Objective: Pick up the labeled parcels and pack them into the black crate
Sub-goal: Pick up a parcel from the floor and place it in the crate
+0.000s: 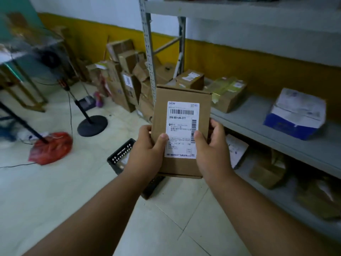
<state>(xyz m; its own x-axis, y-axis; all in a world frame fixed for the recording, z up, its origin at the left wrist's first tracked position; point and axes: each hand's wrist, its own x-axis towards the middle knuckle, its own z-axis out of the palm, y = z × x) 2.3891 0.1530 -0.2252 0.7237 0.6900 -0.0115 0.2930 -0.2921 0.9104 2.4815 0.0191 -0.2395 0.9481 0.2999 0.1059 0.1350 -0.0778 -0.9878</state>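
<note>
Both hands, left and right, gripped labeled parcel above black crate; carry step, lowering in due next.

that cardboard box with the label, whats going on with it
A person holds the flat brown cardboard parcel in both hands, left hand and right hand gripping its sides, white shipping label up. It is above the black slotted plastic crate on the floor, not yet packed. More boxes wait on the grey metal shelf.
</note>
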